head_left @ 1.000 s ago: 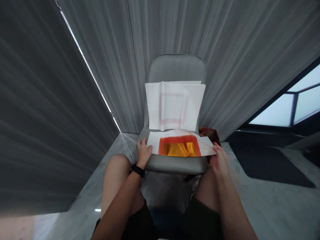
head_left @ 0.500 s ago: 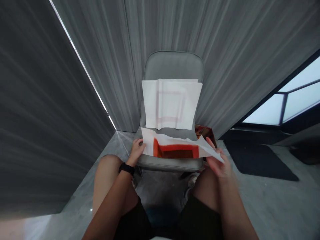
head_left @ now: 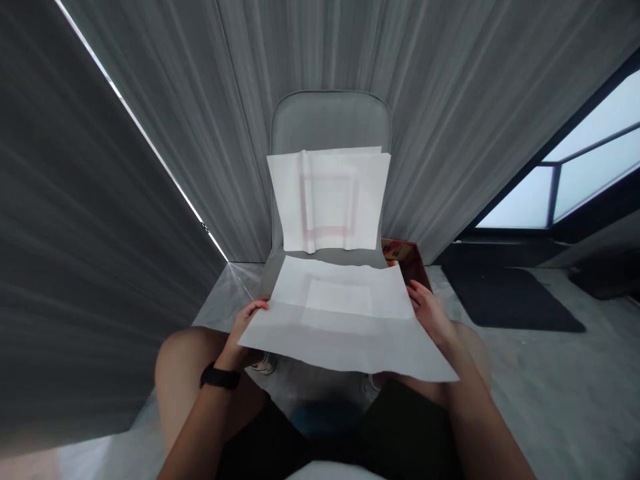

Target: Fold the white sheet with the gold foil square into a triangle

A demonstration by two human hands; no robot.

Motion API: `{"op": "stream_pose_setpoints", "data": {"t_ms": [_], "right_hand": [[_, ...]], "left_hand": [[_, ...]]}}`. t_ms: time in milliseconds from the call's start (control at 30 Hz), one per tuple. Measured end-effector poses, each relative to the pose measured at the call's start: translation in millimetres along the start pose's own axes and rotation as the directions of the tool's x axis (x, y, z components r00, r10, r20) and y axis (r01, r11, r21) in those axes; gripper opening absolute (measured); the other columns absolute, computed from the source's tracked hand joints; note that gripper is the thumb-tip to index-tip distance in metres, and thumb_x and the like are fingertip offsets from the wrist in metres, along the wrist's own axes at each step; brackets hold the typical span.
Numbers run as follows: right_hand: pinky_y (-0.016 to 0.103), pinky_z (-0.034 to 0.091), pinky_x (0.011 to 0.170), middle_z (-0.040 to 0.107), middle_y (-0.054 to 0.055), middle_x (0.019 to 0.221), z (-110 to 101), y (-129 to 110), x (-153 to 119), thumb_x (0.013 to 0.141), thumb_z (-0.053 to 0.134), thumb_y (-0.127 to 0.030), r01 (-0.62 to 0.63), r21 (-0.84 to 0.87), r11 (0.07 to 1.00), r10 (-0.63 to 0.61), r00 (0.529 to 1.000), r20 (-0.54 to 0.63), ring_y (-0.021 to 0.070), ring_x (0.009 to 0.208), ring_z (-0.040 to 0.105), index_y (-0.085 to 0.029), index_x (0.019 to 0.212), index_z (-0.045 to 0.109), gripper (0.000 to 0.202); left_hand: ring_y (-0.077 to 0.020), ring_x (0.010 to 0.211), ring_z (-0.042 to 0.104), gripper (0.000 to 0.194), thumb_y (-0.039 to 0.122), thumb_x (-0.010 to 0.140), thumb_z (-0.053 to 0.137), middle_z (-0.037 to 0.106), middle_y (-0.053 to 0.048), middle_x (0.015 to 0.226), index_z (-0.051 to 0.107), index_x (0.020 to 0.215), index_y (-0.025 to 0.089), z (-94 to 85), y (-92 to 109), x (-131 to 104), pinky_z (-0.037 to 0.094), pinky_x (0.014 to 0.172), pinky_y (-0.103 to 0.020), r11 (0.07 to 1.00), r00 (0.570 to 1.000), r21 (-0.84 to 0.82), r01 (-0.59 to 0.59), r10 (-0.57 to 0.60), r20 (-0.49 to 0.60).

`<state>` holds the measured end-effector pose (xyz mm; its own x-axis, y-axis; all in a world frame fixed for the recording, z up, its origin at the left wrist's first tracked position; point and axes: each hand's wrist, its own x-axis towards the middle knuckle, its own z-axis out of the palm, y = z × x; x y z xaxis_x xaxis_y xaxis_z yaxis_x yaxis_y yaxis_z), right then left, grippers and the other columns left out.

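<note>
A large white sheet of paper (head_left: pixel 345 340) stretches across the front of the chair seat and out over my knees, its blank side up. A faint frame-shaped print shows through it, and a crease runs across it. My left hand (head_left: pixel 245 325) is closed on the sheet's left edge, with some fingers hidden beneath. At the opposite edge my right hand (head_left: pixel 433 319) grips the paper, its fingers partly behind it. More white paper sheets (head_left: pixel 330 200) lean against the chair's backrest, with a similar pale print showing through.
The grey chair (head_left: pixel 330 120) stands before me against a grey curtain (head_left: pixel 425 100). A red box (head_left: pixel 405 257) sits on the floor to its right, partly hidden. Farther right lie a dark mat (head_left: pixel 505 297) and a low window (head_left: pixel 520 197).
The sheet in my hands has turned over: its red-orange printed part showed before, and now the plain white side does. Its near edge has come toward me, over my knees.
</note>
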<state>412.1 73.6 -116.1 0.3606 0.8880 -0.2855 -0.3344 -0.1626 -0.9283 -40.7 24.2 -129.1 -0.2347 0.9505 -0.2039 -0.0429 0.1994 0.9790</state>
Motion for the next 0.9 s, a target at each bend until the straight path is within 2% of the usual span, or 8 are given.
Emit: {"op": "stream_pose_setpoints", "data": {"t_ms": [133,200,267,367,467,567,700,900], "right_hand": [[0.034,0.058,0.061,0.078,0.005,0.086,1.9,15.2,0.3,0.056,0.090,-0.035,-0.055,-0.196,0.979,0.051,0.998,-0.022,0.0248,0.074,0.072,-0.024,0.110,0.071,0.058],[0.031,0.055,0.057,0.078,0.004,0.081,3.8,17.2,0.8,0.055,0.089,-0.029,-0.040,-0.256,0.966,0.035,0.999,-0.027,0.0229,0.069,0.070,-0.022,0.105,0.071,0.054],[0.029,0.054,0.057,0.079,0.004,0.083,5.5,15.9,1.0,0.055,0.088,-0.027,-0.021,-0.284,0.959,0.016,1.000,-0.019,0.0218,0.069,0.071,-0.020,0.102,0.072,0.050],[0.030,0.054,0.058,0.080,0.005,0.088,6.5,11.9,-0.7,0.058,0.089,-0.034,0.024,-0.336,0.942,0.002,0.997,0.079,0.0213,0.070,0.070,-0.018,0.097,0.076,0.044],[0.030,0.052,0.058,0.079,0.005,0.085,6.7,9.8,-3.8,0.060,0.089,-0.043,0.058,-0.368,0.928,-0.007,0.990,0.139,0.0207,0.067,0.067,-0.017,0.092,0.079,0.043],[0.030,0.050,0.056,0.078,0.004,0.081,8.0,9.7,-6.0,0.059,0.090,-0.046,0.058,-0.343,0.937,-0.018,0.993,0.119,0.0200,0.064,0.065,-0.018,0.092,0.079,0.045],[0.032,0.051,0.056,0.078,0.004,0.082,9.1,5.5,-6.3,0.057,0.092,-0.049,0.055,-0.295,0.954,-0.028,0.995,0.097,0.0209,0.063,0.066,-0.020,0.094,0.078,0.049],[0.034,0.053,0.061,0.077,0.004,0.084,8.2,-20.9,18.7,0.060,0.093,-0.050,0.118,-0.321,0.940,-0.102,0.992,0.068,0.0201,0.066,0.066,-0.020,0.100,0.079,0.052]], "left_hand": [[-0.0254,0.091,0.073,0.025,0.044,0.069,0.070,0.078,-0.009,0.113,0.062,0.070,0.021,-2.4,5.2,-3.8,0.059,0.064,-0.031,0.988,0.988,-0.046,0.148,-0.150,-0.042],[-0.0245,0.085,0.074,0.027,0.046,0.068,0.073,0.079,-0.008,0.100,0.066,0.077,0.021,-1.7,8.8,-0.6,0.059,0.063,-0.032,0.981,0.981,-0.061,0.185,-0.188,-0.047],[-0.0216,0.074,0.072,0.039,0.049,0.066,0.078,0.078,-0.006,0.089,0.071,0.091,0.019,0.0,10.8,3.8,0.056,0.059,-0.029,0.979,0.977,-0.030,0.201,-0.202,-0.063],[-0.0180,0.060,0.065,0.054,0.055,0.061,0.085,0.072,-0.002,0.070,0.072,0.096,0.016,3.9,8.6,12.1,0.048,0.051,-0.026,0.985,0.984,0.094,0.146,-0.136,-0.112],[-0.0176,0.055,0.060,0.056,0.058,0.057,0.084,0.067,0.000,0.060,0.069,0.093,0.017,10.0,2.1,20.9,0.043,0.050,-0.026,0.974,0.991,0.222,0.043,-0.013,-0.133],[-0.0180,0.056,0.060,0.052,0.059,0.057,0.082,0.067,0.000,0.059,0.069,0.087,0.019,17.5,-2.7,26.4,0.043,0.051,-0.026,0.962,0.993,0.273,-0.007,0.039,-0.113],[-0.0195,0.065,0.067,0.049,0.061,0.062,0.083,0.073,-0.003,0.070,0.071,0.086,0.020,24.7,0.3,24.9,0.050,0.057,-0.027,0.966,0.996,0.257,-0.039,0.060,-0.073],[-0.0204,0.079,0.073,0.058,0.062,0.067,0.086,0.078,-0.007,0.093,0.069,0.101,0.019,21.4,17.5,20.3,0.059,0.069,-0.030,0.977,0.968,0.110,-0.184,0.200,-0.153]]}}
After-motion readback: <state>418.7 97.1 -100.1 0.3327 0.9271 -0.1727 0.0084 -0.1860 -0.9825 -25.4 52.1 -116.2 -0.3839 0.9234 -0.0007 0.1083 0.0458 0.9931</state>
